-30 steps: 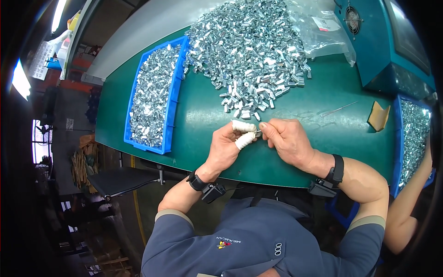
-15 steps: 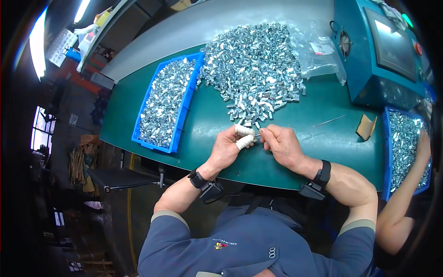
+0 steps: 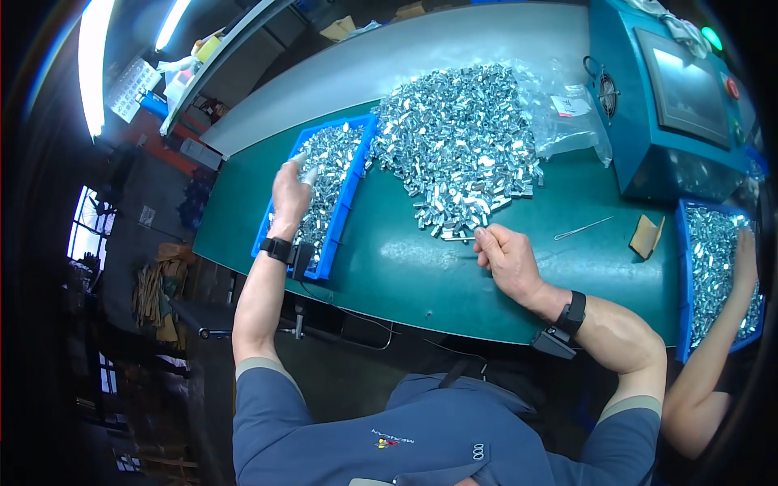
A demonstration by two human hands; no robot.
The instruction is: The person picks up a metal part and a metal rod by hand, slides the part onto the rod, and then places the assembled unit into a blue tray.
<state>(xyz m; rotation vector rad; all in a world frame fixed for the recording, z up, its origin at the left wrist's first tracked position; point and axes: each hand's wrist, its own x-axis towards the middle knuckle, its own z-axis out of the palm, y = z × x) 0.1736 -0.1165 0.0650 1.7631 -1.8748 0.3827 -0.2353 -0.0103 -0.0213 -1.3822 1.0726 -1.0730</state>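
Observation:
Over the blue tray (image 3: 350, 190) at the left, filled with small shiny metal sleeves, my left hand (image 3: 290, 194) reaches in with white-wrapped thumb and finger apart. I see nothing held between them. My right hand (image 3: 509, 261) is closed in a pinch on a thin metal rod (image 3: 459, 239), which points left just below the near edge of the heap of metal sleeves (image 3: 458, 138). The fingers hide the rod's other end.
A thin looped wire (image 3: 583, 228) and a folded piece of brown cardboard (image 3: 646, 236) lie right of my right hand. Behind are a clear plastic bag (image 3: 567, 134) and a teal machine (image 3: 640, 105). Another person's hand (image 3: 745, 259) is in the right blue tray (image 3: 685, 308).
My left hand has left my right hand and moved left and away, over the left tray. The right hand keeps the rod at nearly the same place. The view has shifted slightly.

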